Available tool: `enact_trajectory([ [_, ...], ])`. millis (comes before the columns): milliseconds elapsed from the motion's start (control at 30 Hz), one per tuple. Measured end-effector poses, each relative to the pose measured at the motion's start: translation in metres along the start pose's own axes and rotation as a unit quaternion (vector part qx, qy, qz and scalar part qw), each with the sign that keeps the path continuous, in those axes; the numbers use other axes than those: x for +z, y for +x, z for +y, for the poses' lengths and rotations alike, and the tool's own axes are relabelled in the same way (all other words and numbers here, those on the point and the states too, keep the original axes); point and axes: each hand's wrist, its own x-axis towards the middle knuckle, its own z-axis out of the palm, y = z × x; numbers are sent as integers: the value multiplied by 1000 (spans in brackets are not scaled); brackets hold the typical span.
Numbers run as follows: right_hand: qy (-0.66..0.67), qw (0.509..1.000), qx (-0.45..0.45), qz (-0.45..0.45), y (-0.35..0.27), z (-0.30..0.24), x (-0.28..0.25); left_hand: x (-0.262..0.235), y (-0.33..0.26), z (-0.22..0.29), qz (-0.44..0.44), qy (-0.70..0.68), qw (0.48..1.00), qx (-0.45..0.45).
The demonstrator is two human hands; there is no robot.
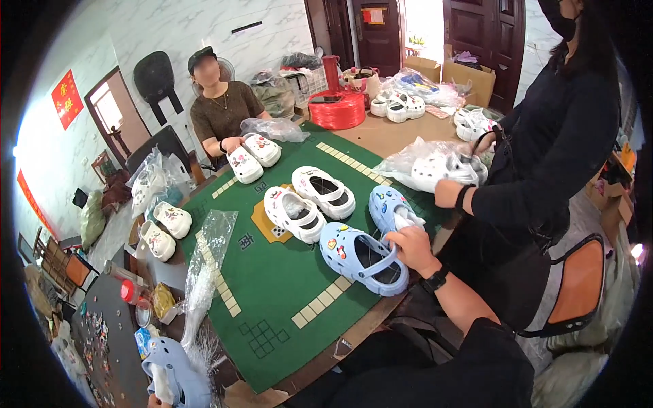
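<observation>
The person's right hand (410, 246), right of the frame's centre, is bare. A black wristwatch with a dark band (435, 279) circles its wrist. Toward the lower right the forearm is bare, ending in a black short sleeve (491, 364).

Bare green mat (272, 299) is left open toward the table's near edge. The middle is blocked by white clogs (309, 204); a plastic bag (207, 265) crowds the left edge.

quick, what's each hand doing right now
Left hand: barely in view at the bottom edge by a light blue clog; grip cannot be told.
Right hand: closed on the strap of a blue clog.
</observation>
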Motion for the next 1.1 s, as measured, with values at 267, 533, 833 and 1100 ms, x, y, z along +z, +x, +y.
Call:
enact_trajectory([
  [267, -12, 999, -22, 28, 33, 45, 34, -13, -3, 21, -18, -25, 999, -14],
  [533, 9, 999, -50, -4, 51, 41, 22, 40, -1, 93, 15, -54, 984, 171],
  [833, -37, 999, 14, -34, 34, -17, -29, 245, -24, 67, -151, -21, 949, 276],
  [1100, 230, 967, 62, -89, -4, -109, -34, 185, -27, 134, 4, -109, 946, 304],
])
